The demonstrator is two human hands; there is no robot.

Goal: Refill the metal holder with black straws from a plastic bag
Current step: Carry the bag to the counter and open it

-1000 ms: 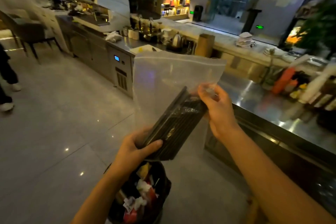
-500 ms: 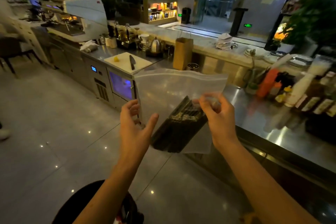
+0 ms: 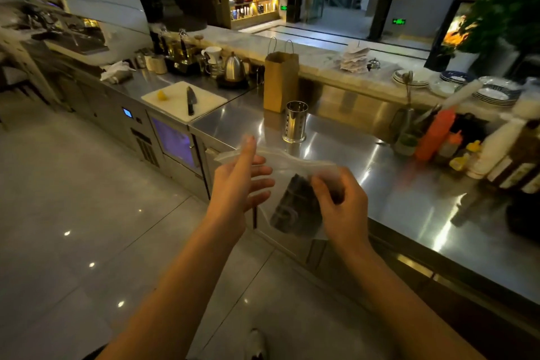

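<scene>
Head view, and the long steel desk [image 3: 365, 161] fills the right side, running from the coffee machine [image 3: 102, 12] at far left down to a cluster of sauce bottles [image 3: 435, 134] at right. On the desk a white cutting board [image 3: 175, 102] carries a knife [image 3: 190, 99] and a bit of lemon, and a brown paper bag [image 3: 281, 80] stands upright just behind the metal holder [image 3: 295, 121]. That holder sits upright on the desk, well beyond both hands, and whether anything is inside it cannot be told from this angle.

Out front, over the desk's near edge, hangs the clear plastic bag [image 3: 280, 164], somewhat blurred, with the dark bundle of black straws [image 3: 295, 207] sitting low inside it. The right hand [image 3: 342, 210] is pinching the bag's right side, fingers curled onto the plastic right beside the straws. The left hand [image 3: 236, 187] is spread wide, fingers loose and apart, at the bag's upper left corner; it overlaps the plastic there, but grips nothing that can be made out. The straws lie between the two hands, closer to the right one.
</scene>
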